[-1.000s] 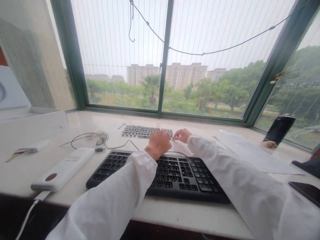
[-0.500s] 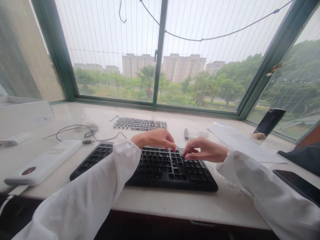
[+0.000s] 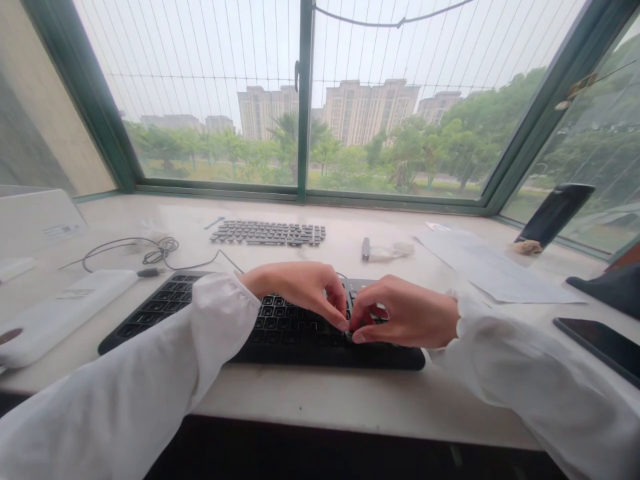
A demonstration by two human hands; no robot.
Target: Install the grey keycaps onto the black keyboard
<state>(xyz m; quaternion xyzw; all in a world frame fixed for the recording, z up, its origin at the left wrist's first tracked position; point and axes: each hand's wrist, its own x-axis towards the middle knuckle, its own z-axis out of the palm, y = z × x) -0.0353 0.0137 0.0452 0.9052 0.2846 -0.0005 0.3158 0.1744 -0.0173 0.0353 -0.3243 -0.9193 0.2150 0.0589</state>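
Observation:
A black keyboard (image 3: 150, 310) lies in front of me, with several key positions showing bare square sockets. Over its right half, my left hand (image 3: 307, 287) is closed, its thumb and fingers curled down towards the keys. My right hand (image 3: 403, 310) is also closed in a pinch just beside it, and the fingertips of both hands nearly meet low over the keyboard. Whatever is between the fingers is too small or hidden to make out. Behind the keyboard, loose keycaps (image 3: 270, 233) lie in rows on the white windowsill.
A white power bank (image 3: 75, 313) and a coiled black cable (image 3: 161, 250) lie on the left, by a white box (image 3: 40, 217). To the right are paper sheets (image 3: 493, 267), a phone (image 3: 595, 340) and a leaning dark object (image 3: 557, 213). A small black stick (image 3: 366, 249) lies behind my hands.
Both hands have come closer together and lower over the keyboard, the right one moving left, so their fingertips now nearly meet. The camera view has tilted down and moved nearer.

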